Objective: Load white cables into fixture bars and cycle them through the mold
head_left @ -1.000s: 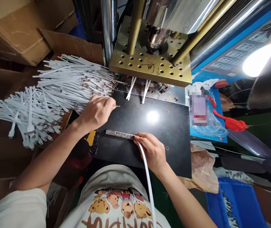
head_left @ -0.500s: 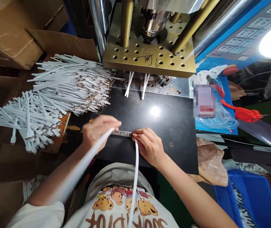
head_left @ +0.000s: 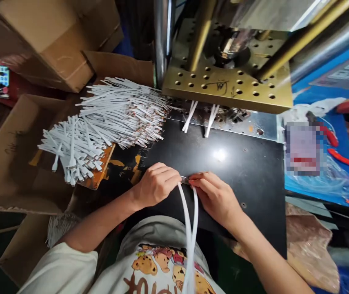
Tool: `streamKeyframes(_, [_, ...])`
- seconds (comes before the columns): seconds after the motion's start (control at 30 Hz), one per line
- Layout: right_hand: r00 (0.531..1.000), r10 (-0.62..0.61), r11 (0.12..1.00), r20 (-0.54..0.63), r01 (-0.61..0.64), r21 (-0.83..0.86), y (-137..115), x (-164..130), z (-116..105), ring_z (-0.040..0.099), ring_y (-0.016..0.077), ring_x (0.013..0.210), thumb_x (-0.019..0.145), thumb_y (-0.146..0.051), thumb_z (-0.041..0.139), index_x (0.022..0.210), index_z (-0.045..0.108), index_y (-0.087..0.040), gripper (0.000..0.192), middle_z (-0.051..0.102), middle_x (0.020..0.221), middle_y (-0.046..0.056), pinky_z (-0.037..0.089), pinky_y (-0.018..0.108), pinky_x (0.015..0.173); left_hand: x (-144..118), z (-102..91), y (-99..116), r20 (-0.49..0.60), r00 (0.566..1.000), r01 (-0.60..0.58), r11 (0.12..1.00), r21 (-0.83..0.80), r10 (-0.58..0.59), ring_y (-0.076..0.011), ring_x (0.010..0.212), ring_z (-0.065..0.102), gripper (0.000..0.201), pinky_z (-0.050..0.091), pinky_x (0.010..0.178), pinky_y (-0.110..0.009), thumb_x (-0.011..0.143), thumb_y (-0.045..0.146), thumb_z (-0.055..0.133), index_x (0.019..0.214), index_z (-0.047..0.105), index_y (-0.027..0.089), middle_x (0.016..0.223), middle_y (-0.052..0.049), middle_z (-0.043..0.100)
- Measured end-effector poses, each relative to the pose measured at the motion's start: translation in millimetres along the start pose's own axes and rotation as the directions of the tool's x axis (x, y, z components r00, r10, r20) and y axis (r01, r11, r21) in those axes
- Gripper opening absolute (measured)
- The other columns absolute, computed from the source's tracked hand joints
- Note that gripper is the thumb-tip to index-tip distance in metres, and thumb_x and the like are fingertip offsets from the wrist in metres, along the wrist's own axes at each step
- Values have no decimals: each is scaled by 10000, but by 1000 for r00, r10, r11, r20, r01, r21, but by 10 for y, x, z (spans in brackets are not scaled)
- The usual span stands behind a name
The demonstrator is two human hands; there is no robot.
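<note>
Pinches white cables (head_left: 185, 205) in left hand (head_left: 158, 184) and right hand (head_left: 218, 197) at metal strip (head_left: 185, 179), apparently mid-loading, with cable heap (head_left: 119, 114) left beside

Your worktop (head_left: 260, 173) carries a concentrated white glare, while the space beneath it lies in deep shadow. Your two white cables (head_left: 190, 253) blur toward the bottom, wide-angle stretching affects the edges, and a pixelated patch (head_left: 304, 147) masks detail at right
</note>
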State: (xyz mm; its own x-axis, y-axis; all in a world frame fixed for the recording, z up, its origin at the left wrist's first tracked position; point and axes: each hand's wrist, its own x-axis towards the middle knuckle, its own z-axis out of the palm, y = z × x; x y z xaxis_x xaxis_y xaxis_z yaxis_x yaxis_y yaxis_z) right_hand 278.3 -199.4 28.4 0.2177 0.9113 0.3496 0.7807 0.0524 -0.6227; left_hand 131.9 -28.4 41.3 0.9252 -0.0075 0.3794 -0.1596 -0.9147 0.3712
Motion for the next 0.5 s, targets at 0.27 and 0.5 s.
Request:
streamKeyframes(0.27, [936, 228, 940, 269, -141, -309, 65, 1268, 191, 685, 234, 920, 956, -151, 576, 1053, 672, -157, 137, 714, 1023, 96, 506, 302, 783, -67, -186, -266, 9, 1000, -9, 991, 134, 8, -173, 941, 641, 151, 458, 813, -318, 995, 262, 555, 1047, 660, 166, 980, -34, 709])
streamKeyframes(0.5, [917, 290, 853, 273, -118, -509, 20, 1637, 436, 699, 268, 839, 933, -193, 643, 1098, 619, -136, 176, 735, 951, 114, 397, 311, 612, -33, -838, -1090, 25, 989, 96, 770, 630, -144, -241, 835, 575, 207, 396, 721, -377, 920, 86, 521, 790, 656, 174, 859, -70, 645])
